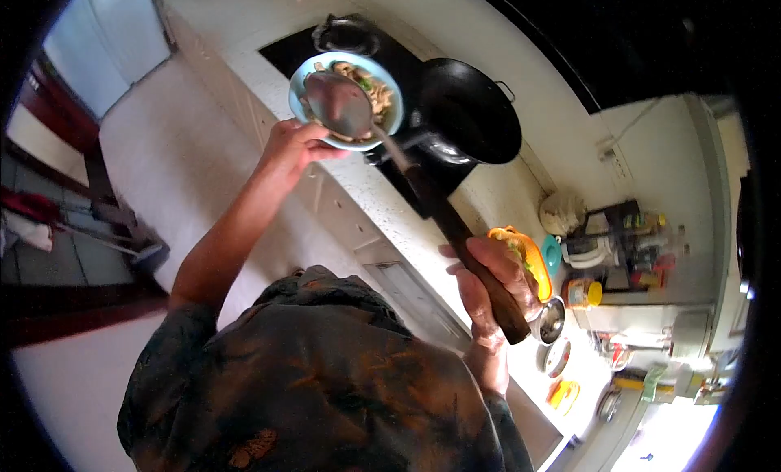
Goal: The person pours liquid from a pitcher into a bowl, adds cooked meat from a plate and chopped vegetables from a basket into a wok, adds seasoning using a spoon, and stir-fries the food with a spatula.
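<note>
My left hand [303, 146] grips the near rim of a light blue bowl [392, 124] filled with cooked food [376, 93]. Over the bowl lies the metal head of a ladle [338, 106], covering part of the food. Its long dark wooden handle [443, 211] runs down to the right into my right hand [495, 281], whose fingers are wrapped round it near the end. A black wok [472, 110] rests on the black stove right of the bowl.
Behind the bowl is a stove burner [346, 34]. An orange-rimmed dish [533, 260] with green food is beside my right hand. Farther right are a yellow-lidded jar [582, 294], a small pan [551, 321] and a plate [557, 356]. The counter edge runs diagonally before me.
</note>
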### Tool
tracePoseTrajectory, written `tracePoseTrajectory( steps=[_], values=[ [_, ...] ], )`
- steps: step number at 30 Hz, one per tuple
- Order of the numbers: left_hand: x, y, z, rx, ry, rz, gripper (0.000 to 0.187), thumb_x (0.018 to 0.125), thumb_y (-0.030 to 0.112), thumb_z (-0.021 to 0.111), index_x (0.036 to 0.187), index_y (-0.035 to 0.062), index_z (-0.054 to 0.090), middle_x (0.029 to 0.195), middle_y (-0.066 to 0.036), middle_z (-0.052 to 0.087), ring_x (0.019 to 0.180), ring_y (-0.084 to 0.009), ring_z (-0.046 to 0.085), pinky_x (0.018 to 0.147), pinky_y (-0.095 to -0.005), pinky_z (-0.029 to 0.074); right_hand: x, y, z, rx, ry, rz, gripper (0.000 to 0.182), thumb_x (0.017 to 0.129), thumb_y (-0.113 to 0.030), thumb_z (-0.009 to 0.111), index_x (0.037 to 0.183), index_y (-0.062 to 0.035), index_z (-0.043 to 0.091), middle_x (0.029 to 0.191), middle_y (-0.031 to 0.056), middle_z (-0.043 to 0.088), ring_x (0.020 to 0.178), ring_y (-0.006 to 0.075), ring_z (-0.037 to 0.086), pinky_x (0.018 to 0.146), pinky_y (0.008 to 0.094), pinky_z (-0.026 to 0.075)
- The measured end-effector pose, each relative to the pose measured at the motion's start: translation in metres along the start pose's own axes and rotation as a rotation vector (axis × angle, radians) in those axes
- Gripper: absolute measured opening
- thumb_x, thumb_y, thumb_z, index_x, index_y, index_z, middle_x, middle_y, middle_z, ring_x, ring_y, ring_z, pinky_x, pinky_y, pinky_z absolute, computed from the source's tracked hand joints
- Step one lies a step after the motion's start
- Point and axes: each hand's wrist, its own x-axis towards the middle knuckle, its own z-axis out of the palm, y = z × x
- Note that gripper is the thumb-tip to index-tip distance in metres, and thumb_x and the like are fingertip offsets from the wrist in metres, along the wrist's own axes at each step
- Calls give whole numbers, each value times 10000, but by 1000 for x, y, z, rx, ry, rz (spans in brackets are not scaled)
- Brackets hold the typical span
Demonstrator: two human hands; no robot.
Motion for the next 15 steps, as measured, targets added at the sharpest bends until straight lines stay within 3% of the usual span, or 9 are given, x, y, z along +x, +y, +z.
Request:
tracePoseTrajectory(
  steps=[2,4,5,6,8,9,15],
  values=[
    [13,5,6,30,-28,-50,364,725,2,544,995,-216,433,957,-283,568,870,-339,618,717,-391,585,1,-8,1,-158,-41,-45,321,680,6,655,994,14,589,848,199,622,701,250,630,608,295,514],
    [19,14,14,-16,-70,-71,380,721,7,536,1007,-219,431,972,-287,560,871,-344,616,717,-389,585,8,-11,9,-257,0,-234,319,670,19,658,981,16,585,847,203,620,673,252,629,561,281,516],
    [18,-2,34,1,-86,-57,392,723,13,530,1021,-220,428,982,-285,556,873,-346,615,719,-395,583,-2,-3,-8,-287,12,-258,321,672,16,660,983,14,583,842,198,619,653,243,625,538,277,511],
    [76,-8,67,32,-107,-134,392,723,13,530,1021,-220,428,982,-285,556,873,-346,615,719,-395,583,39,25,-30,-324,46,-213,324,673,13,663,986,13,581,838,194,618,632,234,622,514,274,505],
    [72,-11,68,-20,-191,-101,401,725,16,534,1032,-219,425,997,-284,552,877,-343,614,719,-402,581,24,16,-26,-353,53,-227,322,674,15,663,985,14,580,838,188,616,616,223,618,500,274,499],
    [71,-10,69,26,-183,-187,505,723,-29,461,1220,-65,376,1143,-198,516,998,-341,565,793,-462,542,17,12,-24,-369,46,-235,321,675,17,664,984,15,578,838,182,614,600,213,614,486,274,492],
    [80,-27,82,70,-288,-209,489,743,-19,483,1219,-66,381,1119,-179,549,975,-328,582,793,-453,537,-8,17,-19,-405,112,-226,336,692,25,654,1015,2,566,851,162,604,605,211,608,484,279,483]
  ],
)
